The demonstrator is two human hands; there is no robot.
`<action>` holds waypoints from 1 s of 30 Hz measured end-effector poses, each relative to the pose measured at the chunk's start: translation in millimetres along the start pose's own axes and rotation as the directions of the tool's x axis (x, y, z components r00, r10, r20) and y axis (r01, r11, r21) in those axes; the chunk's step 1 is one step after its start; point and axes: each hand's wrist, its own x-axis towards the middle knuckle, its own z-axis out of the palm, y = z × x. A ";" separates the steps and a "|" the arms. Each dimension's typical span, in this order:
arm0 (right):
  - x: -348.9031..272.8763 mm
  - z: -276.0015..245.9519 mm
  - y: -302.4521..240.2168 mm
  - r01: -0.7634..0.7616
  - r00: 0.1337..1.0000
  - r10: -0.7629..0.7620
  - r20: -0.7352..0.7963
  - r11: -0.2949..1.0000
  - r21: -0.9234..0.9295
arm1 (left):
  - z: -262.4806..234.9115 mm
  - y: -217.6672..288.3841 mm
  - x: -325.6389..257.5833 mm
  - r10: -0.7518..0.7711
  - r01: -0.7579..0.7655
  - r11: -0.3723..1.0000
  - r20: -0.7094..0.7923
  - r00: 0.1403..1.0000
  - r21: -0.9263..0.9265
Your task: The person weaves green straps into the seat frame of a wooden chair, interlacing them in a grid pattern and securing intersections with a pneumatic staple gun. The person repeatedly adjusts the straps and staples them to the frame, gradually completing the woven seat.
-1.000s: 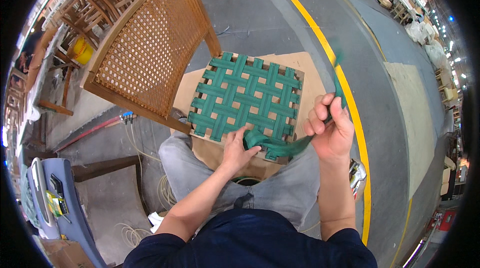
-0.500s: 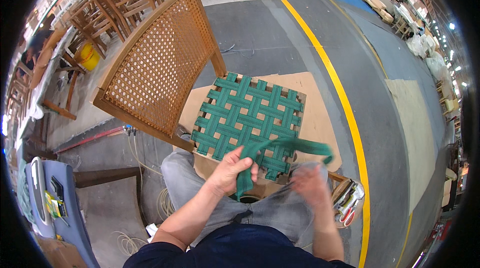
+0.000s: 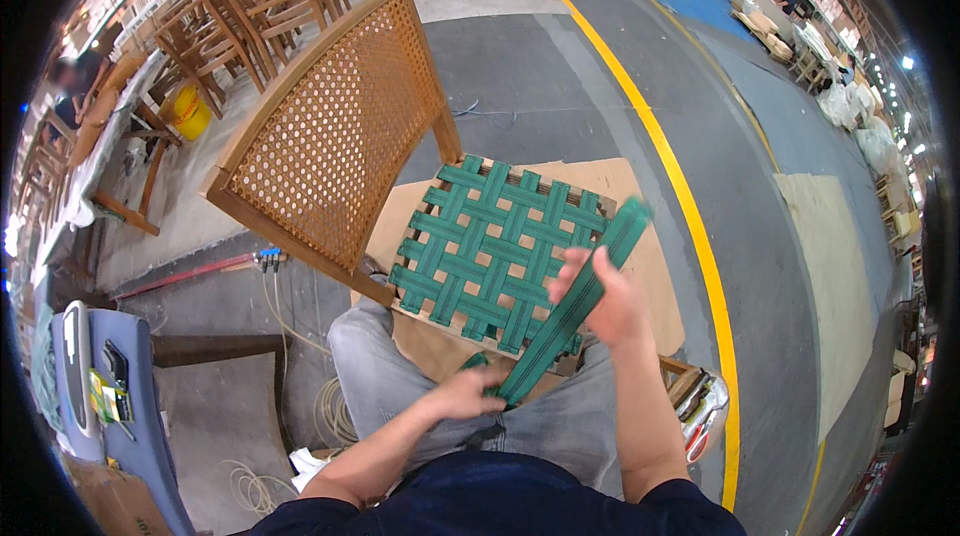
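A wooden chair with a cane back (image 3: 325, 121) stands before me, its seat (image 3: 490, 236) woven from green webbing strips. A loose green webbing strap (image 3: 565, 326) stretches slantwise over the seat's near right corner. My left hand (image 3: 465, 393) is closed on its lower end, just above my lap. Higher up, at the seat's right side, my right hand (image 3: 612, 304) has its fingers and thumb about the strap. The strap's far end is blurred by motion.
Cardboard (image 3: 640, 276) lies under the chair. At my right is a holder with tools, among them red-handled ones (image 3: 700, 436). A blue-grey padded surface (image 3: 150, 416) bears small items at left. Coiled hose (image 3: 335, 411), a yellow bucket (image 3: 187, 113) and stacked chair frames (image 3: 270, 1) are farther off.
My right hand has risen and moved forward, taking hold of the strap. My left hand has dropped toward my lap. The strap, looped before, is now drawn out straight between them.
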 end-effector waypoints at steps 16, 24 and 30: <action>-3.8 -110.7 99.0 -0.245 0.792 -0.062 -0.607 0.879 -0.409 | -78.8 50.5 42.8 -0.539 -0.292 0.167 -0.336 0.773 -0.941; 6.7 -95.7 136.6 -0.409 0.793 0.083 -0.603 0.806 -0.427 | 5.4 42.6 34.3 -0.590 -0.095 -0.059 -0.042 0.807 -0.994; -7.1 -140.3 146.0 -0.447 0.840 0.205 -0.503 0.786 -0.426 | 33.4 97.1 65.0 -0.535 0.181 -0.007 0.157 0.830 -0.983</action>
